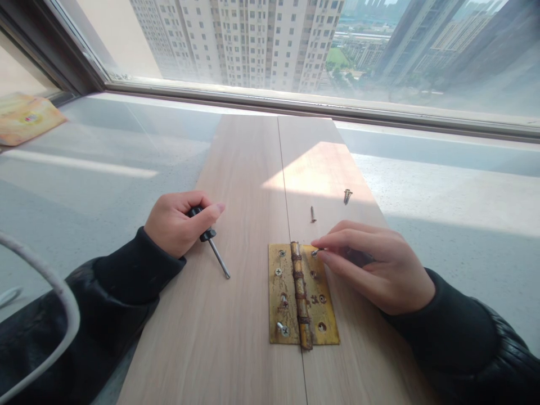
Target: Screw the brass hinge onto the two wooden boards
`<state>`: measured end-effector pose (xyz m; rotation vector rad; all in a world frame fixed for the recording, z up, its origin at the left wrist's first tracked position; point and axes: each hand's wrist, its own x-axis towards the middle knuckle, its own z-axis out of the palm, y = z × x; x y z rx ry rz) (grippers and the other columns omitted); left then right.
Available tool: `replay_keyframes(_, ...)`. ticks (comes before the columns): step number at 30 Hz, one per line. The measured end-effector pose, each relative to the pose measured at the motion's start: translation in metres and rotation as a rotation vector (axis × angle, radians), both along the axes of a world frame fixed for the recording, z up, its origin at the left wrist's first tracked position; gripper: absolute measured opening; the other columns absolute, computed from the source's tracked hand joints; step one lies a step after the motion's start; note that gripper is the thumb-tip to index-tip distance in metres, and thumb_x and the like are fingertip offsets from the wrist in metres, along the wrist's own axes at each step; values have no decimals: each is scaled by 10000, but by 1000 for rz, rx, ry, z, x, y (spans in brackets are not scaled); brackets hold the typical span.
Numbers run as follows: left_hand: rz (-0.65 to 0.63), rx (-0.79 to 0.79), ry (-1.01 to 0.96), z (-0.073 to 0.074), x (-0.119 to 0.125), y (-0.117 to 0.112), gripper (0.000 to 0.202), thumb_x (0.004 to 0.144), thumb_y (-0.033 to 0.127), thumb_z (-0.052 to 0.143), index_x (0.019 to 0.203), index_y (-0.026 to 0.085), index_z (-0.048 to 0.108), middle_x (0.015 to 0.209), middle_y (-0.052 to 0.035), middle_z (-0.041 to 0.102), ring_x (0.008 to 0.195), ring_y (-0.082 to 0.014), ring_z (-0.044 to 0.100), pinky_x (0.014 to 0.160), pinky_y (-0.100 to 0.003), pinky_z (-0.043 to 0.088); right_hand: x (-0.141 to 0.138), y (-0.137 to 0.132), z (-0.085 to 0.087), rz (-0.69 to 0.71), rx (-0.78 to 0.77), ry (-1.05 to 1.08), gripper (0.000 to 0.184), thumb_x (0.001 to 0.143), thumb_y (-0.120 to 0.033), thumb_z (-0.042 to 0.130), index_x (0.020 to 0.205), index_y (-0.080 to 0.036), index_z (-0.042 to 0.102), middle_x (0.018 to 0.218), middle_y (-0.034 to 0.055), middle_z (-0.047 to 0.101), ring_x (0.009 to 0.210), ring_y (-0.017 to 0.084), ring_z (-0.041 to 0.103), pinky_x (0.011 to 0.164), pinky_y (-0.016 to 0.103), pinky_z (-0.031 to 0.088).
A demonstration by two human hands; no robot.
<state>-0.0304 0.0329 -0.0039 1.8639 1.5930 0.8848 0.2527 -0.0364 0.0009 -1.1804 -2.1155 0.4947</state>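
Note:
A worn brass hinge lies across the seam between two pale wooden boards. Its left leaf carries several screws; holes on the right leaf stand empty. My left hand is closed round a small screwdriver with a black handle, its tip resting on the left board. My right hand pinches a small screw at the top of the hinge's right leaf. Two loose screws lie on the right board beyond my right hand: a slim loose screw and a stubbier loose screw.
The boards rest on a grey stone windowsill below a large window with tower blocks outside. A yellow card or packet lies at the far left. A white cable curves over my left sleeve.

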Motion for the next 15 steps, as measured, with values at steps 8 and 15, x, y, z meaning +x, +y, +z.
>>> replay_keyframes(8,6,1,-5,0,1,0,343,768,395,592,497,193,531,440,42,517,435,-92,443,491,-242,365,0,-1,-3,-38,-15,-4,199,859,-265,648,689,-162,630,605,7,610,512,77,525,460,212,425)
replay_keyframes(15,2,7,-6,0,1,-1,343,773,385,594,498,190,532,442,49,510,447,-85,434,504,-239,356,0,1,-2,14,-14,10,99,852,-230,655,880,-151,707,627,-15,579,498,50,488,455,188,405)
